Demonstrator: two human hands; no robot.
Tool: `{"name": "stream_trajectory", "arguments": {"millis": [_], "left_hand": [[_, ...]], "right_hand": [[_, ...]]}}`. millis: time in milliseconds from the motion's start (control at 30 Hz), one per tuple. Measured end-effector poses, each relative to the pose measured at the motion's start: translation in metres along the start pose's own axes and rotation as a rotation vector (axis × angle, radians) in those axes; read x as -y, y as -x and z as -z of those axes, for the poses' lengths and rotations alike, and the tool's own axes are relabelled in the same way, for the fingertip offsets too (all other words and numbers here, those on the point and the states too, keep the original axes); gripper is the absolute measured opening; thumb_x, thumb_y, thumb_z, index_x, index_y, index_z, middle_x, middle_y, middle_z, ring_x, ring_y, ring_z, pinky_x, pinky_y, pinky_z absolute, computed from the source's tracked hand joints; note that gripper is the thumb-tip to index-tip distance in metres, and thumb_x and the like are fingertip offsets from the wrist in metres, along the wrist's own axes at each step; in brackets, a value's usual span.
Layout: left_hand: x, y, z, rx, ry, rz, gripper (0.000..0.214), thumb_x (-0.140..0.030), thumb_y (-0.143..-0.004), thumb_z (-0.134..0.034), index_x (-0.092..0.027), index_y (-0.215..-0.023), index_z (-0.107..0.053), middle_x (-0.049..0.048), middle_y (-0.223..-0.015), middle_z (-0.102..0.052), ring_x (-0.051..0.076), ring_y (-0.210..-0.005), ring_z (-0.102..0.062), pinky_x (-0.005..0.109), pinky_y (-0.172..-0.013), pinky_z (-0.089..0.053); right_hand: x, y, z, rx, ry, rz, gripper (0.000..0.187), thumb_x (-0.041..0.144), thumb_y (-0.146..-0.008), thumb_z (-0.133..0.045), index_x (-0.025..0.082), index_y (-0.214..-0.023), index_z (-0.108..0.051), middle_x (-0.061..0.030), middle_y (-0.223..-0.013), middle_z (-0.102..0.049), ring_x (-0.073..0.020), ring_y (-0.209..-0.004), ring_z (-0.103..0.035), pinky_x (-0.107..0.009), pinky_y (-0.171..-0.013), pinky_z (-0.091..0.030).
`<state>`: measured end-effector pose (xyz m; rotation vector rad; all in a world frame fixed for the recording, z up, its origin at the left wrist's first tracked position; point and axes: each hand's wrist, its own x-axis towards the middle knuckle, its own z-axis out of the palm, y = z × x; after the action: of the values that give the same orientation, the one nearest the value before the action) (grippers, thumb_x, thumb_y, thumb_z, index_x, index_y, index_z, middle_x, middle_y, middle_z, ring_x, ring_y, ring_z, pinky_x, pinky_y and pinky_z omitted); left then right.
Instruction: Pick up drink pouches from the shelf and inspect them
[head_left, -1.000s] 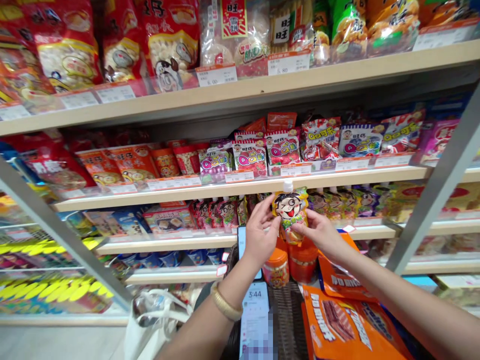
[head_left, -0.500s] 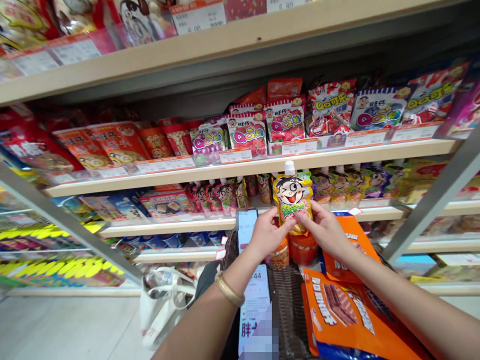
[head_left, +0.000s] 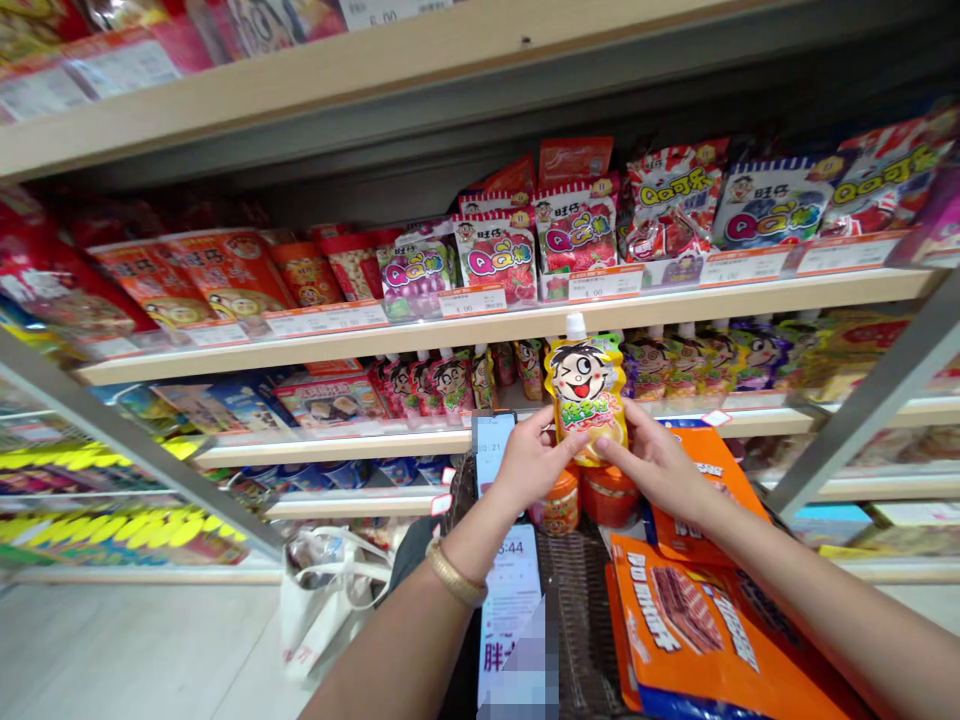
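A yellow jelly drink pouch (head_left: 589, 385) with a white cap and a winking cartoon face stands upright between my hands. My left hand (head_left: 534, 455) grips its lower left edge, thumb on the front. On the lower right side, my right hand (head_left: 654, 455) is closed on it in the same way. Behind and below the pouch are an orange jar (head_left: 559, 505) and a red tub (head_left: 611, 500), both partly hidden. These sit in a dark wicker basket (head_left: 581, 610), along with orange snack bags (head_left: 690, 620) on the right.
Two phones lie at the basket's left side, the nearer phone (head_left: 510, 600) lit. Ahead, a shelf (head_left: 420, 335) carries gummy bags, and similar pouches (head_left: 686, 365) line the one below. A white tote bag (head_left: 322, 600) rests on the floor at left.
Both hands still hold the pouch, with only slight shifts of the fingers. The view has tilted a little, so the upper shelves sit higher in the picture.
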<state>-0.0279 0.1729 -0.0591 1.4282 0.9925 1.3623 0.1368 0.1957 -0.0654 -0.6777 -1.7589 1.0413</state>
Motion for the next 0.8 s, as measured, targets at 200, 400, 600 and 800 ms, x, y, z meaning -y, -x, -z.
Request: {"name": "stream_trajectory", "arguments": {"millis": [200,400,600,800], "left_hand": [[-0.0028,-0.0005,-0.0005,0.009,0.017,0.002,0.046,-0.037,-0.071,-0.074,-0.013,-0.108,-0.063,0.0098,-0.108,-0.07,0.021,-0.09,-0.069,0.03,-0.08,-0.056],[-0.0046,0.0,-0.0005,0.0,0.015,0.003,0.045,-0.036,-0.071,-0.074,-0.013,-0.109,-0.064,0.0104,-0.111,-0.07,0.021,-0.092,-0.068,0.031,-0.082,-0.056],[-0.0032,0.0001,0.0005,-0.008,0.008,-0.021,0.042,-0.033,-0.072,-0.073,-0.012,-0.107,-0.064,0.0105,-0.109,-0.07,0.02,-0.089,-0.069,0.028,-0.079,-0.056],[-0.003,0.0,-0.0004,-0.012,0.009,0.005,0.041,-0.031,-0.072,-0.073,-0.013,-0.107,-0.064,0.0097,-0.107,-0.071,0.02,-0.087,-0.07,0.028,-0.077,-0.057]], "right_hand": [[-0.0052,0.001,-0.0014,-0.004,-0.026,0.02,0.034,0.037,-0.087,-0.059,0.028,-0.119,-0.052,-0.0046,-0.115,-0.063,-0.0221,-0.101,-0.062,-0.039,-0.09,-0.052],[-0.0041,0.0007,-0.0022,-0.008,-0.021,0.028,0.035,0.037,-0.087,-0.059,0.027,-0.119,-0.052,-0.0063,-0.119,-0.063,-0.0223,-0.106,-0.062,-0.039,-0.093,-0.05],[-0.0038,0.0005,-0.0021,0.001,-0.027,0.017,0.034,0.036,-0.086,-0.06,0.027,-0.117,-0.052,-0.0061,-0.118,-0.064,-0.0215,-0.103,-0.064,-0.037,-0.092,-0.051],[-0.0064,-0.0014,-0.0014,-0.011,-0.006,0.008,0.034,0.033,-0.084,-0.062,0.027,-0.116,-0.053,-0.006,-0.117,-0.064,-0.023,-0.106,-0.063,-0.039,-0.093,-0.051]]}}
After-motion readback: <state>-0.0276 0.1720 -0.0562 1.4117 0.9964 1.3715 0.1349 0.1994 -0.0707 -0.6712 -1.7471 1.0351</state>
